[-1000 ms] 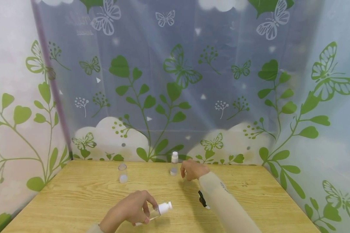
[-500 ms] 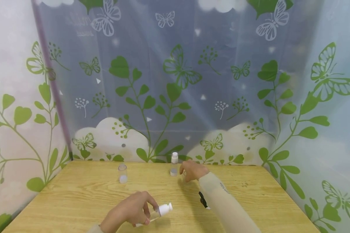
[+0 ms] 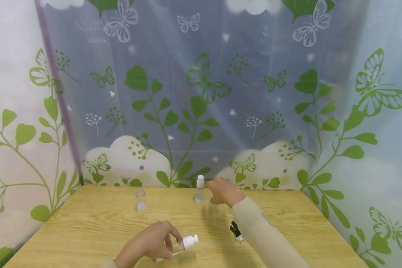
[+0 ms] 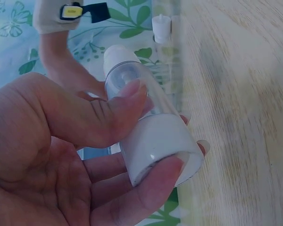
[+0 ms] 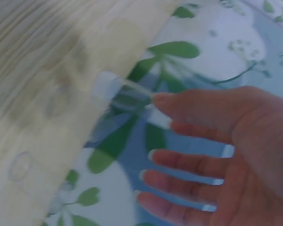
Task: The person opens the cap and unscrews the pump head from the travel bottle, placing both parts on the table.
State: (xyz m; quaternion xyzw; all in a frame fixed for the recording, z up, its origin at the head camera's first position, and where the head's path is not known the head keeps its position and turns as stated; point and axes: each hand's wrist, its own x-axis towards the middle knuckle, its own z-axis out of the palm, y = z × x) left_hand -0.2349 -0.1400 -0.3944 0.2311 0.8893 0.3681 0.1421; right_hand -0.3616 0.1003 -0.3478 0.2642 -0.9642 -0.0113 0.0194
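Note:
My left hand (image 3: 154,240) holds a small clear bottle (image 4: 146,92) with a white pump top and white base, tilted above the table's near part. Thumb and fingers wrap its lower half in the left wrist view. My right hand (image 5: 226,141) hovers at the back of the table with fingers apart and nothing held. Beside it stands another clear bottle (image 3: 200,190) with a white top. Just under that hand a faint clear, cap-like shape (image 3: 214,207) shows on the table; its outline is hard to make out.
A clear cylinder with a whitish lower part (image 3: 140,201) stands at the table's back left. Patterned curtains (image 3: 201,123) rise behind and at both sides of the wooden table (image 3: 87,223). A black strap (image 3: 235,229) shows by the right forearm.
My right hand has lifted slightly and shifted right, its fingers spreading from the faint clear shape, which now shows below it. The left hand and its bottle have stayed put.

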